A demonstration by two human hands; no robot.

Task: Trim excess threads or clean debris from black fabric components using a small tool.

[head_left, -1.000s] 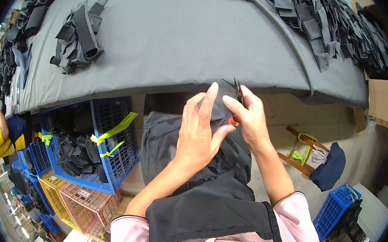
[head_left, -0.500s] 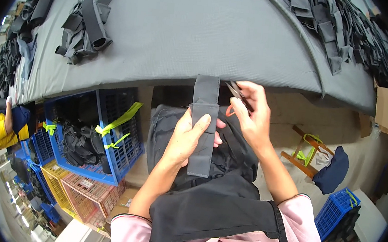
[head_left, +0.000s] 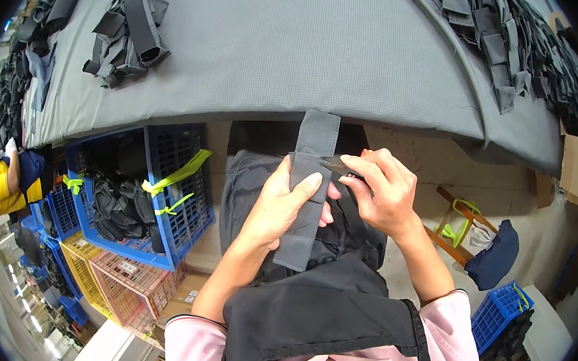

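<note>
Grey fabric strip [head_left: 309, 189] is held upright and flat by the left hand [head_left: 280, 204], thumb pressed across it, so small snips [head_left: 335, 164], pinched in the right hand [head_left: 384, 192], meet its edge.

Your one view comes from a head-worn fisheye camera, looking steeply down over your chest at your left hand [head_left: 279, 210] and right hand [head_left: 381, 192], close at the frame's centre. It faces forward onto the grey table [head_left: 280, 49] filling the upper frame, its edge bowed by the lens. The blue crate [head_left: 184, 199] sits lower left, farther below. Dark rim vignettes every corner.
</note>
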